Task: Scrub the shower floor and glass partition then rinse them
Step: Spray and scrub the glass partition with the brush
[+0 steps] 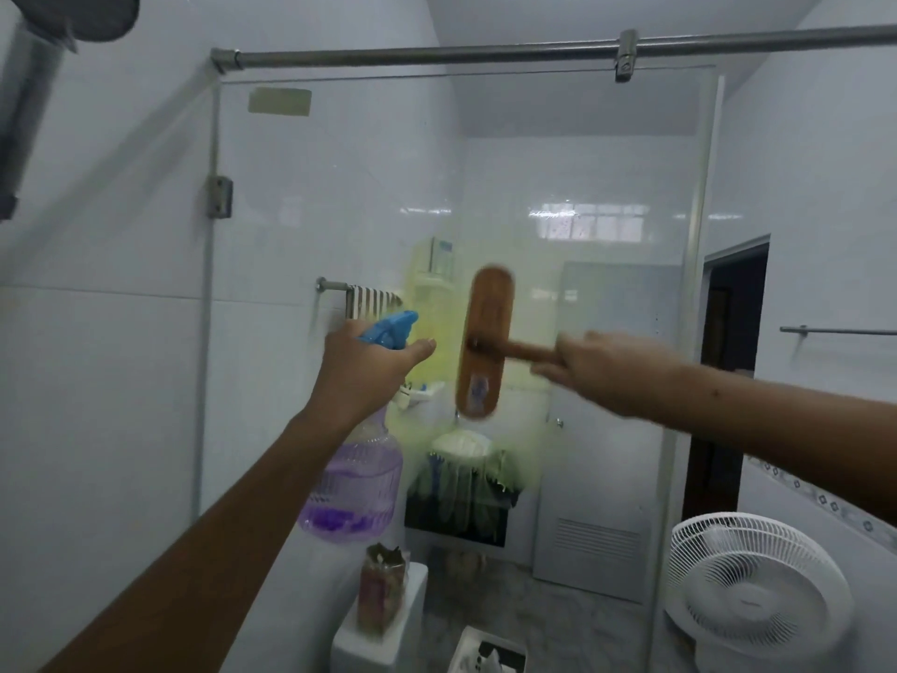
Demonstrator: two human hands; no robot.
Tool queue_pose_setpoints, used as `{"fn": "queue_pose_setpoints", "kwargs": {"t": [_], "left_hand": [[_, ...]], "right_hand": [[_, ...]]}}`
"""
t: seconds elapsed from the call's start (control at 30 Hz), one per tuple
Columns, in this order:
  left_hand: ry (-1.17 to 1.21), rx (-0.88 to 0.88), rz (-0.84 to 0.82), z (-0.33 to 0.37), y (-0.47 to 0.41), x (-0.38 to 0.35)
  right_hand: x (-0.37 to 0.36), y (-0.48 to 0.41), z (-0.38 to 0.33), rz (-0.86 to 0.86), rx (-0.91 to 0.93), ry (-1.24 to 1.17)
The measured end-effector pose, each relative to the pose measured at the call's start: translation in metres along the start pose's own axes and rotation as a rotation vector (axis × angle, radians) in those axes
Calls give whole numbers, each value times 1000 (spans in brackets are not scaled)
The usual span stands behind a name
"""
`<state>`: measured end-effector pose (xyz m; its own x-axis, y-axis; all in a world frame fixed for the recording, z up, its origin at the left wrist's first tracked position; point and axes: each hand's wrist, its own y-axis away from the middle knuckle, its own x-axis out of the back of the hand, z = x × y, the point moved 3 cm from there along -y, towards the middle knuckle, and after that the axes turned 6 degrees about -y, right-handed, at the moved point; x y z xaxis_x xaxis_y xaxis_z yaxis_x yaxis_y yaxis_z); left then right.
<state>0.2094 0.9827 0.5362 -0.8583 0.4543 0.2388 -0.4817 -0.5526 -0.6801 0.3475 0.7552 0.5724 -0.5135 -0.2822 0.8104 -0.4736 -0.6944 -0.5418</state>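
Note:
The glass partition (582, 162) stands in front of me under a steel rail, with a yellowish foamy smear across its middle. My right hand (599, 369) grips the handle of a wooden scrub brush (485, 342), whose head is upright and pressed to the glass inside the smear; it looks motion-blurred. My left hand (369, 369) holds up a spray bottle (352, 483) with purple liquid and a blue trigger head, just left of the brush and close to the glass. The shower floor is out of view.
A shower head (82, 14) hangs at the top left beside the tiled wall. Beyond the glass are a towel bar (359, 296), a white fan (757, 599), a white door, and a jar (381, 592) on a ledge.

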Motion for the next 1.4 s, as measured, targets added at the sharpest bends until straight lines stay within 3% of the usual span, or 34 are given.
{"fn": "queue_pose_setpoints", "kwargs": {"t": [0.07, 0.23, 0.4, 0.57, 0.73, 0.9, 1.07, 1.23, 1.4], "left_hand": [[-4, 1, -3, -2, -1, 5], [-16, 8, 13, -6, -4, 17], [-43, 15, 3, -14, -6, 20], [-23, 55, -12, -20, -5, 23], [-15, 33, -16, -22, -2, 30], [-12, 28, 6, -25, -4, 44], [-20, 3, 8, -24, -8, 52], [-42, -14, 29, -25, -6, 63], [-78, -7, 16, -33, -7, 70]], "right_hand": [[-6, 1, -2, -18, 59, 60], [33, -32, 25, 222, -97, -228], [-4, -3, -11, -10, 43, 50], [39, -41, 4, 229, -114, -185], [-9, -15, -40, -14, 15, 12], [28, -48, -19, 230, -125, -240], [-8, -26, -57, -4, 16, 47], [32, -62, -41, 217, -136, -187], [-25, -32, -86, -71, 69, 80]]}}
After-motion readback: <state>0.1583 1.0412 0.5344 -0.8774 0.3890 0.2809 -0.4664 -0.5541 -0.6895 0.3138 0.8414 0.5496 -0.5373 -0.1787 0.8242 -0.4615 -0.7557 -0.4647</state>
